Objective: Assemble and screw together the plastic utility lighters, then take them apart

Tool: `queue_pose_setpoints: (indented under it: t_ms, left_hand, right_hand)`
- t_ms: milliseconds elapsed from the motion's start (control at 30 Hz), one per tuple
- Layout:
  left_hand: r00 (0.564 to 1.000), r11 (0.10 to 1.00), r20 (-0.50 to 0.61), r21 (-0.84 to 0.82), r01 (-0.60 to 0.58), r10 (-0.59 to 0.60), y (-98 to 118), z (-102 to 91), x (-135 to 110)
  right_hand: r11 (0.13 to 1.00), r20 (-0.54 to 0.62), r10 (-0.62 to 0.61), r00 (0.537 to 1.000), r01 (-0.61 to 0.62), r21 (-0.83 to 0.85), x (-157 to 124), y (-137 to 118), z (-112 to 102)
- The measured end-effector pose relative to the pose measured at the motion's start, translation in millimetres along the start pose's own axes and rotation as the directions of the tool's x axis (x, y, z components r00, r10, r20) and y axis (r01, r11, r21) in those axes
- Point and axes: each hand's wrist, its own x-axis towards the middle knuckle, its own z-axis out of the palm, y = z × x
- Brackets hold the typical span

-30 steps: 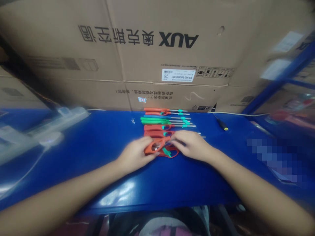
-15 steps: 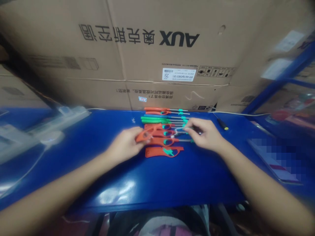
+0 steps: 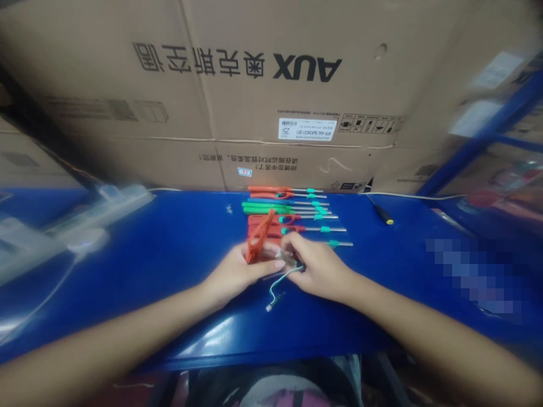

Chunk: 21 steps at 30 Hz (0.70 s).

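My left hand [image 3: 232, 270] is closed around an orange lighter shell [image 3: 259, 240], which stands tilted up from the fingers. My right hand [image 3: 311, 261] meets it from the right, its fingertips pinching a small wired part [image 3: 292, 261], mostly hidden by the fingers. From that part a thin pale wire [image 3: 278, 280] hangs down, ending in a small white tip. Between the two hands something clear or pale shows, too blurred to name. Behind them lie stick lighters in a row: orange lighters [image 3: 268, 189], green lighters [image 3: 267, 207] and a blue lighter [image 3: 271, 200], metal tubes pointing right.
A large cardboard box [image 3: 237, 113] walls off the back of the blue table [image 3: 203, 322]. A screwdriver [image 3: 383, 213] lies at the right, near a pixelated flat item [image 3: 475, 277]. A white power strip [image 3: 114, 209] and its cable are on the left.
My right hand has moved left and toward me with the wired part, up to my left hand. The orange shell in my left hand has turned more upright.
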Motion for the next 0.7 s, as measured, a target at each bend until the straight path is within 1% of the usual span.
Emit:
queue_pose_setpoints:
  t_ms: [67,133,167,233,267,300,367,467,600,700]
  left_hand:
    - [0.998,0.997,0.034,0.064,-0.048,0.046,-1.5,-5.7,1.8]
    - [0.991,0.965,0.038,0.226,-0.135,0.13,-3.7,-14.6,3.7]
    - [0.982,0.919,0.042,0.347,-0.185,0.182,-5.0,-19.3,4.5]
    - [0.961,0.764,0.081,0.591,-0.259,0.263,-8.1,-27.2,5.4]
    - [0.953,0.683,0.107,0.675,-0.279,0.284,-9.6,-29.8,5.6]
    - [0.948,0.62,0.136,0.728,-0.294,0.289,-11.1,-31.2,5.7]
    - [0.942,0.558,0.184,0.768,-0.315,0.279,-13.3,-31.2,5.9]
    - [0.943,0.525,0.216,0.788,-0.322,0.255,-13.2,-29.6,5.9]
    - [0.961,0.466,0.216,0.841,-0.274,0.175,-3.3,-35.4,4.6]
    - [0.97,0.402,0.216,0.883,-0.243,0.11,7.6,-43.4,2.5]
  right_hand:
    - [0.999,0.046,0.02,0.999,-0.018,-0.038,0.3,2.8,-3.5]
    - [0.993,0.101,0.048,0.994,-0.036,-0.116,0.9,6.0,-8.1]
    - [0.985,0.121,0.06,0.991,-0.039,-0.167,1.3,7.4,-9.9]
    - [0.964,0.151,0.065,0.986,-0.023,-0.265,2.3,9.7,-11.6]
    - [0.953,0.163,0.068,0.984,-0.016,-0.303,2.9,10.5,-11.4]
    - [0.944,0.181,0.076,0.981,-0.012,-0.331,3.5,11.1,-10.6]
    - [0.935,0.229,0.1,0.968,-0.013,-0.355,4.7,11.9,-8.4]
    - [0.939,0.287,0.098,0.953,0.006,-0.343,5.8,13.1,-7.1]
    - [0.944,0.262,0.019,0.965,0.069,-0.322,5.6,16.2,-14.2]
    - [0.922,0.25,0.02,0.968,0.079,-0.379,5.6,19.7,-25.5]
